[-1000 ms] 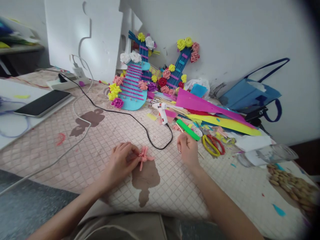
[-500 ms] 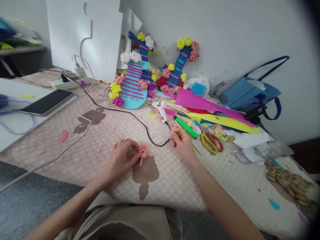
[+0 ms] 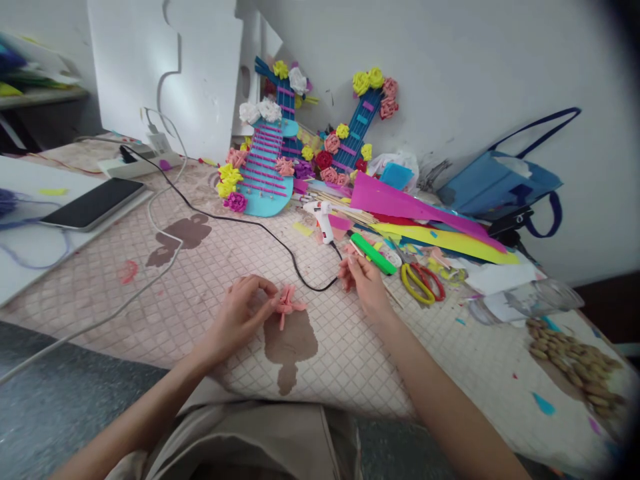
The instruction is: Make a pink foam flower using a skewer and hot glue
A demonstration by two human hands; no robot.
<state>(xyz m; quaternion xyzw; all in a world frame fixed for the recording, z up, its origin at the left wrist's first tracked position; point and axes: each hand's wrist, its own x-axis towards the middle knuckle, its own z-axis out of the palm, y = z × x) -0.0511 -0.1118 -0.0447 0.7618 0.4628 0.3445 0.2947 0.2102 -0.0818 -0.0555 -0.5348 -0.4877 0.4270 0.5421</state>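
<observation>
At the left of the pale, diamond-patterned tabletop point(image 3: 225, 257), a flat, black, rectangular phone point(image 3: 95, 203) lies well apart from the hands. Further right, a thin, black, flexible cord point(image 3: 237, 221) runs to the glue gun and loops between the hands; a wrist snagging that loop could drag the tool over. The left hand point(image 3: 243, 310) has its thumb and forefinger drawn narrow, pinching the left edge of a small, pink, many-armed piece of soft-looking strips point(image 3: 286, 301), which sits just above a brown, irregular patch point(image 3: 290, 340). With such an edge-only grip, the piece could twist or its strips splay if pulled. The white, pistol-shaped plastic glue gun point(image 3: 323, 217) lies beyond; if hot, its nozzle could burn fingers reaching over it. The right hand point(image 3: 365, 283) has its fingers curled towards the thumb; I cannot tell whether it holds anything. Near it lie a bright green, long-handled tool point(image 3: 373, 253) and yellow- and red-handled scissors point(image 3: 420, 287), which a careless sweep could knock.
</observation>
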